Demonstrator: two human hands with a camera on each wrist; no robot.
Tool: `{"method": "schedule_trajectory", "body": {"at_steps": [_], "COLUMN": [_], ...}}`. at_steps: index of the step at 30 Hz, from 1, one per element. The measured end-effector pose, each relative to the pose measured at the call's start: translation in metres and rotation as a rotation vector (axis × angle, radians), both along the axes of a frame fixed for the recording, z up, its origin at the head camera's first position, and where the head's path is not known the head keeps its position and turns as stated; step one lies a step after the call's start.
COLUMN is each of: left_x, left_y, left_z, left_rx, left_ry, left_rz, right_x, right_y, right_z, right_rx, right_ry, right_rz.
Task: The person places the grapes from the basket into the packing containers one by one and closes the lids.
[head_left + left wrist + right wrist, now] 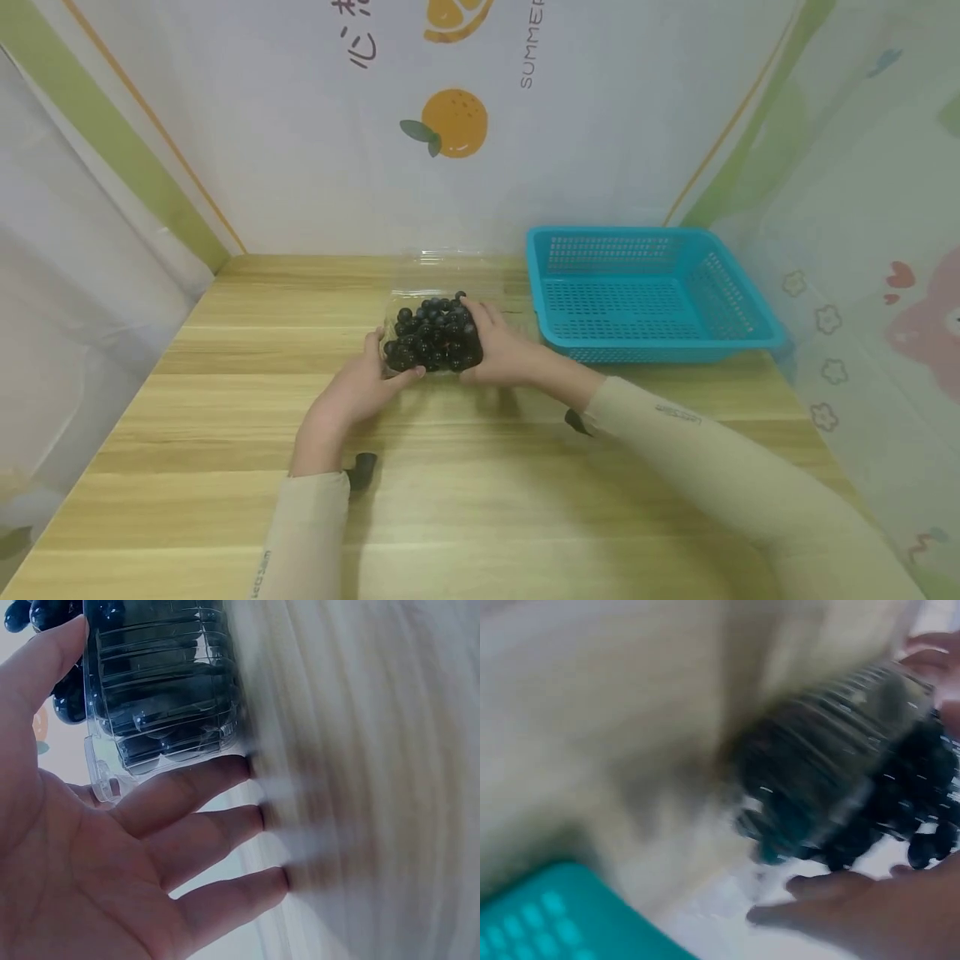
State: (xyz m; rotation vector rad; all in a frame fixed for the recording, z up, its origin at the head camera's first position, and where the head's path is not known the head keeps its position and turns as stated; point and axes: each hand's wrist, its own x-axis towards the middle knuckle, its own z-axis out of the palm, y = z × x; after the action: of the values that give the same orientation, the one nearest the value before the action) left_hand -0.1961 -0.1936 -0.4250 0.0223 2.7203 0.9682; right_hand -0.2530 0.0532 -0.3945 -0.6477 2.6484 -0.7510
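Grapes (431, 337) fill a clear box (169, 694) between left hand (358, 390) and right hand (508, 350).

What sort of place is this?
Possibly a small, screened-off tabletop workspace: a wood-grain table backed by a white, fruit-printed sheet, with a blue perforated basket on it.

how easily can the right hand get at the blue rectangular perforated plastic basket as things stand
Probably yes: the right hand is close to the basket, and no obvious obstacle shows between them.
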Motion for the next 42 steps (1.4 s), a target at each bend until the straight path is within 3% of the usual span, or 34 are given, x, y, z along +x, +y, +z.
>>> {"method": "schedule_trajectory", "body": {"at_steps": [6, 8, 15, 23, 29, 38, 42], "left_x": [0.001, 0.001, 0.002, 0.003, 0.002, 0.001, 0.001], "left_y": [0.001, 0.001, 0.000, 0.001, 0.001, 0.001, 0.001], "left_z": [0.001, 0.001, 0.001, 0.003, 0.003, 0.003, 0.003], "left_rx": [-0.015, -0.017, -0.021, -0.029, -0.025, -0.029, -0.024], "left_ry": [0.017, 0.019, 0.014, -0.007, -0.004, -0.002, 0.005], "left_rz": [0.005, 0.004, -0.001, 0.009, 0.004, 0.009, 0.015], "right_x": [0.007, 0.007, 0.003, 0.002, 0.003, 0.009, 0.008], "right_y": [-0.003, -0.004, -0.007, -0.010, -0.016, -0.028, -0.027], "right_z": [0.023, 0.026, 0.013, 0.004, 0.003, -0.001, -0.005], "right_rx": [0.140, 0.174, 0.196, 0.238, 0.333, 0.404, 0.408], "right_ry": [0.205, 0.223, 0.187, 0.280, 0.369, 0.505, 0.535], "right_rz": [0.059, 0.081, 0.110, 0.117, 0.136, 0.106, 0.152]}}
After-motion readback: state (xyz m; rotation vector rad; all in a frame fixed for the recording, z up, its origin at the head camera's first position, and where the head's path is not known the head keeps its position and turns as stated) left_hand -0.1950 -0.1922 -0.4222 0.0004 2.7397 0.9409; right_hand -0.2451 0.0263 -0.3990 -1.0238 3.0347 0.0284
